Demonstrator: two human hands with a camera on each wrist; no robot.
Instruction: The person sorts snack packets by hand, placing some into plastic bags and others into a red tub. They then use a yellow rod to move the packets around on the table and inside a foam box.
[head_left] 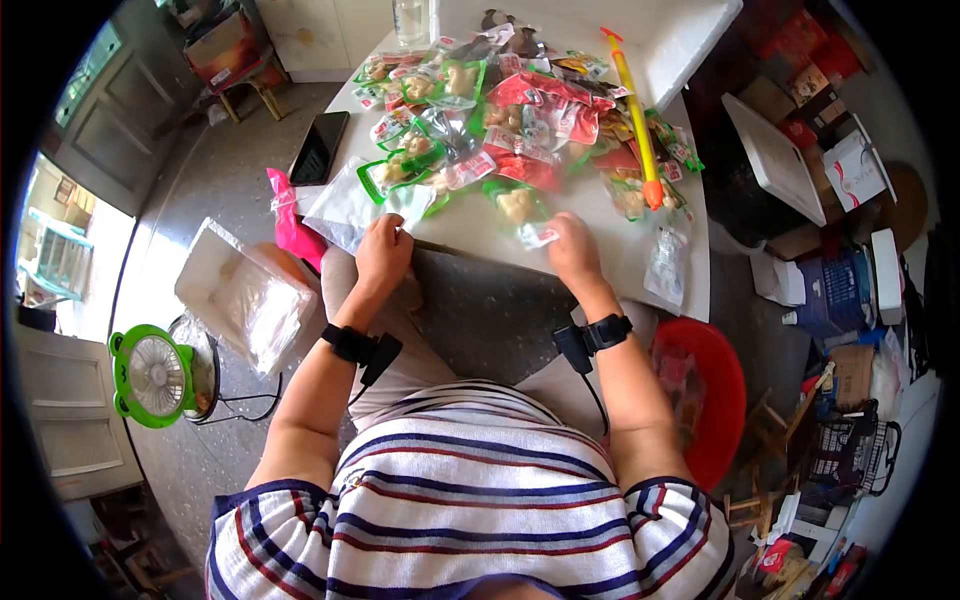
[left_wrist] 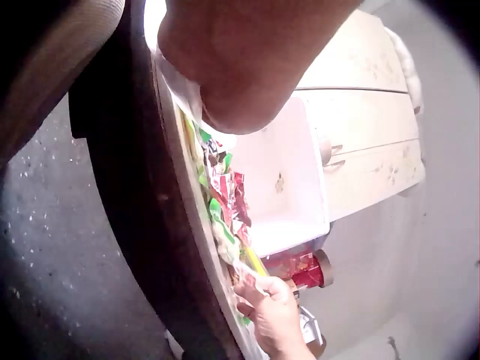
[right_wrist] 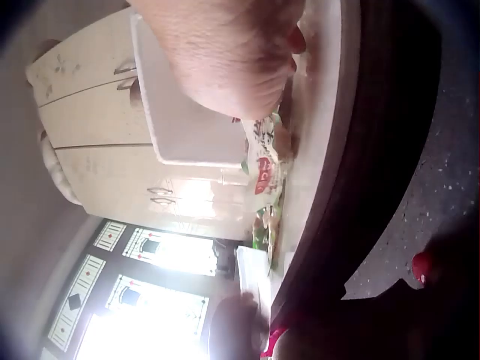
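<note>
My right hand [head_left: 573, 250] pinches the white end of a clear, green-edged snack packet [head_left: 516, 205] with pale, lumpy food inside. In the right wrist view the packet [right_wrist: 262, 161] shows red and dark print below the hand. At the near left edge of the table, my left hand [head_left: 384, 255] grips the edge of a whitish plastic bag [head_left: 345, 205] with curled fingers. Beyond both hands lies a heap of sealed snack packets [head_left: 460, 80], green, red and clear. The left fingertips are hidden in the left wrist view.
A black phone [head_left: 319, 148] lies at the table's left edge, a yellow stick with orange ends [head_left: 634, 110] on the right. A white foam box [head_left: 640, 40] stands at the back. Below are another foam box [head_left: 215, 270], a green fan [head_left: 150, 375] and a red basin [head_left: 725, 400].
</note>
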